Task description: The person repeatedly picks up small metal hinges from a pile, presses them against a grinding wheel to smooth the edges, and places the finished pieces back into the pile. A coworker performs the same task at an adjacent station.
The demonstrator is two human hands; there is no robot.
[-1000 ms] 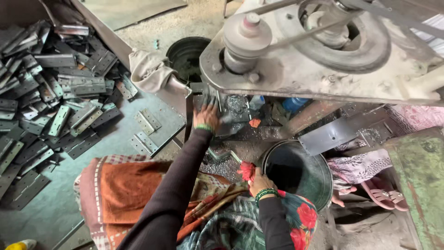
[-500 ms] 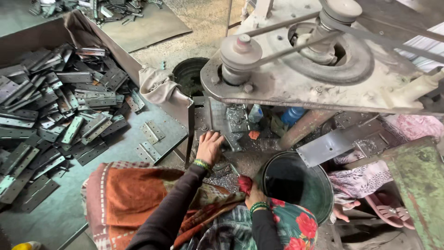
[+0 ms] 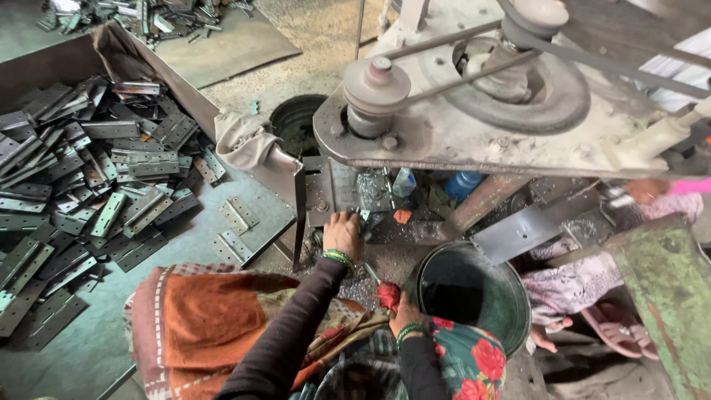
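Red cloth clutched in right hand (fingers curled), beside black bucket

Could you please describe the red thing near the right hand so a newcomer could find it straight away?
Start at the belt-driven machine at the top, then drop to the dark round bucket below it. The right hand rests at the bucket's left rim, and the red rag sits at its fingertips. It is the one bright red, crumpled soft thing among grey metal shavings.
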